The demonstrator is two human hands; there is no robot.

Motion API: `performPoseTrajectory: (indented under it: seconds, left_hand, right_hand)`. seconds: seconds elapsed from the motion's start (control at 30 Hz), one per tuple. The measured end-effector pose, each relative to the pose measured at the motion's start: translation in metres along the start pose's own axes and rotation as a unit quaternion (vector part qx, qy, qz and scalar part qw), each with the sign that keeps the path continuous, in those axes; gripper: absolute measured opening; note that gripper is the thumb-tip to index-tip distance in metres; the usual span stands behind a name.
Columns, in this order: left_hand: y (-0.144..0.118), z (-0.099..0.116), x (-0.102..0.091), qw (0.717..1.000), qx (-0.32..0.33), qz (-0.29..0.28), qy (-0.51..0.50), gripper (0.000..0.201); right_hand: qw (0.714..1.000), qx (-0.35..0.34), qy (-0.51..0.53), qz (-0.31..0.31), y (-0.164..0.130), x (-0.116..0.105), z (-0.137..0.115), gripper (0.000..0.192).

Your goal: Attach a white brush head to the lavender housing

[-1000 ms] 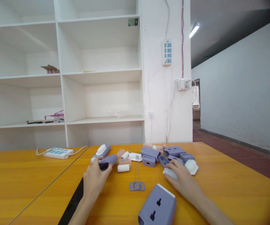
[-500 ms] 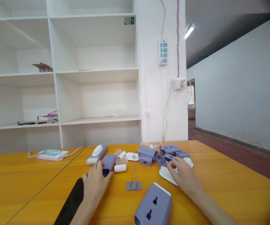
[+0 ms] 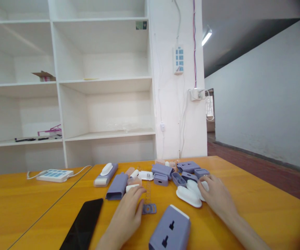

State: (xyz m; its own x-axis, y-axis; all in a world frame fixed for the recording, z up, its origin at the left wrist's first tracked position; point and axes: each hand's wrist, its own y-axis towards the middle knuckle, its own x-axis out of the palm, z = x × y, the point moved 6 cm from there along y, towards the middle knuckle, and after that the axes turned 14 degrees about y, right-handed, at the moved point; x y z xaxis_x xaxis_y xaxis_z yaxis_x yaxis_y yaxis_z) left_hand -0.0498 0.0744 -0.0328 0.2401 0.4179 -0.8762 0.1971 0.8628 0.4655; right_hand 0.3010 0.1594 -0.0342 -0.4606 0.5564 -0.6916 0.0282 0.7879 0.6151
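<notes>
My left hand (image 3: pixel 130 211) reaches over the table with thumb and fingers apart. Its fingertips hover by a white roller-like cylinder (image 3: pixel 132 188), and its thumb is close to a small purple frame-shaped plate (image 3: pixel 151 208) with a thin spring (image 3: pixel 148 192) behind it. On the right, the fingers of my right hand (image 3: pixel 219 196) are bent over a white oval cover (image 3: pixel 204 186), partly hidden by them. Beside it lies another white oval cover (image 3: pixel 189 196). Between my forearms rests a purple casing with plug-shaped slots (image 3: pixel 170 227).
An open-ended purple casing (image 3: pixel 117 186) and a purple piece with a white cap (image 3: pixel 105 174) lie at left. Several purple parts (image 3: pixel 163 171) sit at the back. A black phone (image 3: pixel 83 224) and a white power strip (image 3: pixel 55 175) are further left. White shelves (image 3: pixel 108 133) stand behind.
My left hand has left the purple open-ended casing and moved right toward the white cylinder and plate. My right hand has shifted right, from the purple parts onto the white covers.
</notes>
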Motion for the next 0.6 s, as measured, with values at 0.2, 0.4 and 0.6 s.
performPoseTrajectory:
  seconds: [0.2, 0.4, 0.6]
  left_hand:
    - [-0.01, 0.006, 0.013, 0.996, -0.017, -0.05, -0.075, 0.045]
    - [-0.004, -0.001, 0.033, 0.987, -0.045, -0.067, -0.14, 0.05]
    - [0.0, -0.006, 0.039, 0.974, -0.077, -0.078, -0.199, 0.049]
  right_hand:
    - [0.999, 0.035, -0.006, -0.018, 0.001, 0.008, 0.008, 0.018]
    - [0.998, 0.06, -0.001, -0.021, 0.002, 0.007, 0.023, 0.024]
    - [0.998, 0.019, 0.043, -0.036, 0.001, 0.009, 0.013, 0.027]
